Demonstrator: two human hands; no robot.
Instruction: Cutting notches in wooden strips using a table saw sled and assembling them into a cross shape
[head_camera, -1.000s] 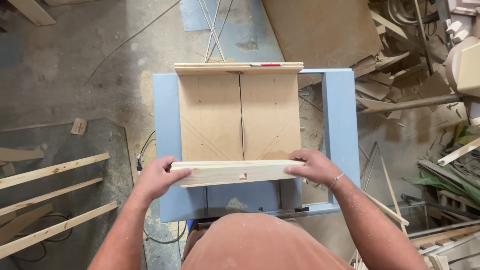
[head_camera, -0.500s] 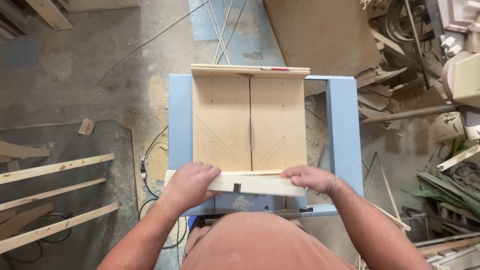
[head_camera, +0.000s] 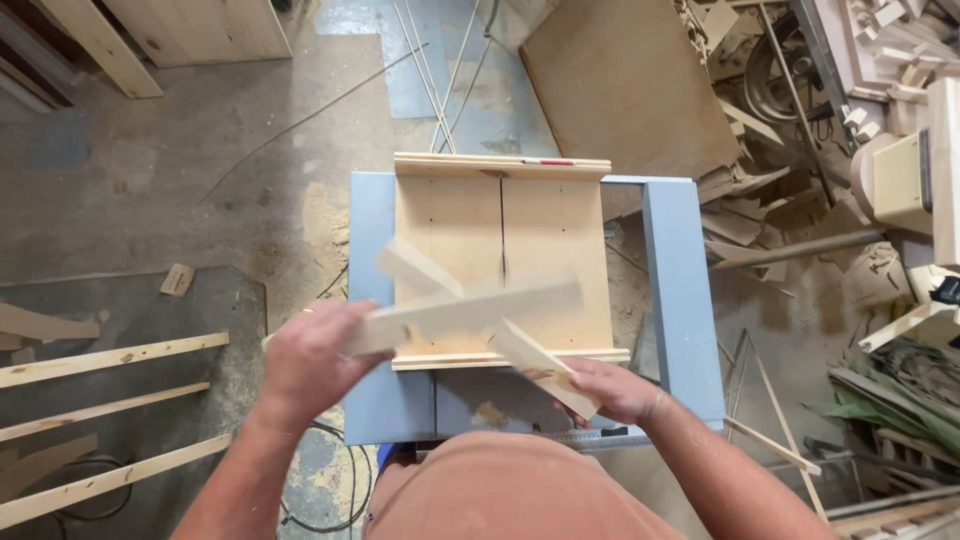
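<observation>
Two blurred wood strips cross above the plywood sled (head_camera: 455, 225): the left hand (head_camera: 310, 365) has its fingers wrapped around the longer strip (head_camera: 470, 310), and the right hand (head_camera: 612, 392) clamps the near end of the shorter strip (head_camera: 545, 365). The sled sits on a blue saw table (head_camera: 680, 300); loose slats (head_camera: 100, 360) lie on the floor to the left.

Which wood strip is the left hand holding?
The long pale strip lying nearly level across the sled, gripped by the left hand. The other strip slants down to the right hand.
</observation>
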